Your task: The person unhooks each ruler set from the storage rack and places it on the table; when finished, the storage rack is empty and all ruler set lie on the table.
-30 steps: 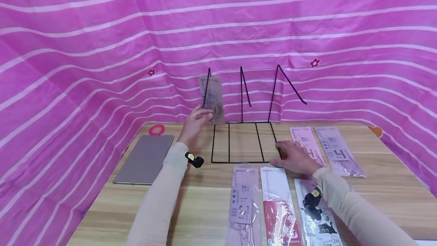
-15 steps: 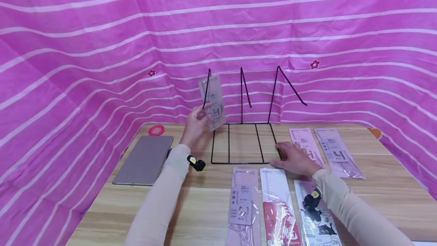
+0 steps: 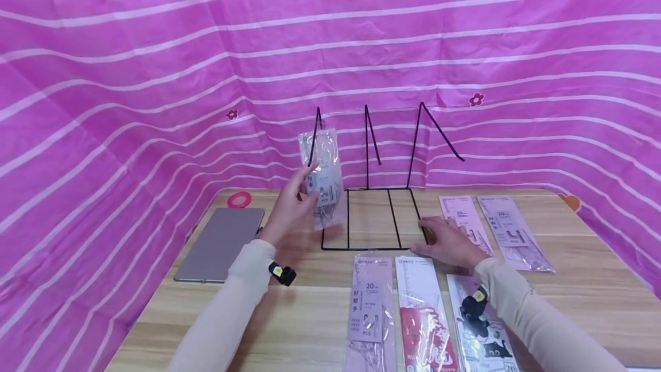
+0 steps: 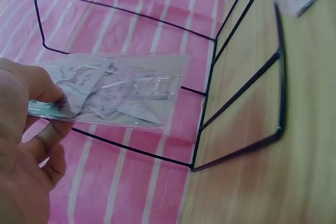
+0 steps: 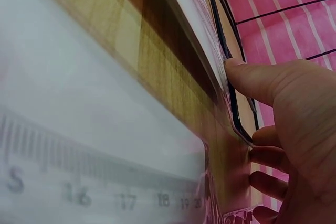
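Note:
My left hand (image 3: 289, 206) pinches a clear-wrapped ruler set (image 3: 328, 211) between thumb and fingers. The pack hangs upright by the left prong of a black wire rack (image 3: 361, 249), and the prong overlaps its upper part in the head view. In the left wrist view, the thumb presses the printed card inside the pack (image 4: 131, 90), whose free end points toward the rack's base. My right hand (image 3: 450, 244) grips the rack's right front corner, with the thumb on the front bar and curled fingers at the side bar (image 5: 229, 85).
Several wrapped ruler sets lie about: a pink one (image 3: 369, 309), a red-and-white one (image 3: 426, 332) and a cat-printed one (image 3: 482, 326) in front, two more (image 3: 508, 228) at right. A grey notebook (image 3: 222, 243) and red ring (image 3: 240, 200) lie left. A pink striped cloth (image 3: 330, 33) surrounds the table.
My left hand has drawn the ruler set down and nearer, and the pack has turned slightly. The right hand keeps its place on the rack.

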The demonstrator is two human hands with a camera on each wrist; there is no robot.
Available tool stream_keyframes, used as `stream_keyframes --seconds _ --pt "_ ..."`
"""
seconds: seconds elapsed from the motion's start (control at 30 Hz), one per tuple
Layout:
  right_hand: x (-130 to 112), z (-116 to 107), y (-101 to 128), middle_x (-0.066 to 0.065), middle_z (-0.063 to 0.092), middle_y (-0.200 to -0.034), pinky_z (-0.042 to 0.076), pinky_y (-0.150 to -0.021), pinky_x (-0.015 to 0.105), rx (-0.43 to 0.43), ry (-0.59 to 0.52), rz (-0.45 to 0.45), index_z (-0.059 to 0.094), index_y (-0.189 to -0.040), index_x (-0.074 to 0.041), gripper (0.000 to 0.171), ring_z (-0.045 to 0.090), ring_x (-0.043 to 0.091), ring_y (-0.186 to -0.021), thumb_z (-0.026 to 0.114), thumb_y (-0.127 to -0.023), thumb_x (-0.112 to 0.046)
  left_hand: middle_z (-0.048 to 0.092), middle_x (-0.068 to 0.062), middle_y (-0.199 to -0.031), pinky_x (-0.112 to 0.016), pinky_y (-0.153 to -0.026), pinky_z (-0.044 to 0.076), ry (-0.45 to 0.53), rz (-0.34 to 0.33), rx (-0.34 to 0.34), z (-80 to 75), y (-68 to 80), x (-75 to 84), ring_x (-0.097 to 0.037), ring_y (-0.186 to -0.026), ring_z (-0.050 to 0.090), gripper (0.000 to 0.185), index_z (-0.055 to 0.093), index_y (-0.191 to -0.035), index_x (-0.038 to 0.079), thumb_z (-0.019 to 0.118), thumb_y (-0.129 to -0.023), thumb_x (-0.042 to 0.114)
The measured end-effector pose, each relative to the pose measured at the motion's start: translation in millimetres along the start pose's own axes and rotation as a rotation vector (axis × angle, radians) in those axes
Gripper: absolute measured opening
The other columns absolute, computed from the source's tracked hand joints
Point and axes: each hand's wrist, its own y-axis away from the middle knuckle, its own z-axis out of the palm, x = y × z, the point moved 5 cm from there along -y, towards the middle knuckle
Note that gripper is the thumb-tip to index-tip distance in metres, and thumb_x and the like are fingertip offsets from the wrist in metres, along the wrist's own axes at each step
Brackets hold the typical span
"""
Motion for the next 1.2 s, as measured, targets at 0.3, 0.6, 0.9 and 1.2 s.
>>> stream_keyframes --seconds 0.3,0.6,0.9,1.2 --pt "2.0 -1.5 0.3 0.022 0.041 -0.164 0.034 -0.119 0.07 0.021 0.034 -0.037 0.046 -0.158 -0.007 0.092 0.04 0.045 -0.146 0.076 -0.09 -0.061 0.056 -0.002 -0.144 -0.026 -0.073 0.054 0.042 -0.069 -0.071 -4.5 43.3 16.2 -0.023 -0.096 0.058 0.074 0.04 -0.16 0.043 0.067 -0.101 0.007" --pt "1.4 -0.6 0.8 0.023 0.04 -0.165 0.034 -0.119 0.07 0.014 0.028 -0.047 0.046 -0.158 -0.006 0.091 0.039 0.047 -0.146 0.076 -0.09 -0.06 0.063 -0.005 -0.11 -0.022 -0.057 0.048 0.044 -0.11 -0.091 -7.3 80.0 26.3 -0.024 -0.089 0.054 0.073 0.038 -0.157 0.052 0.067 -0.103 0.011" --pt "2.0 -0.1 -1.4 0.022 0.038 -0.166 0.032 -0.12 0.071 0.016 0.023 -0.036 0.043 -0.159 -0.007 0.092 0.037 0.046 -0.147 0.076 -0.091 -0.059 0.058 -0.005 -0.114 -0.022 -0.05 0.046 0.063 -0.102 -0.093 -10.6 120.1 43.3 -0.021 -0.092 0.054 0.076 0.039 -0.159 0.044 0.068 -0.101 0.004" --pt "0.3 -2.8 -0.7 0.023 0.04 -0.164 0.032 -0.119 0.071 0.017 0.029 -0.072 0.044 -0.158 -0.005 0.093 0.039 0.046 -0.145 0.075 -0.091 -0.06 0.067 -0.014 -0.115 -0.024 -0.053 0.056 0.162 -0.151 -0.149 -8.6 152.6 43.6 -0.013 -0.084 0.059 0.076 0.043 -0.158 0.032 0.065 -0.096 -0.005"
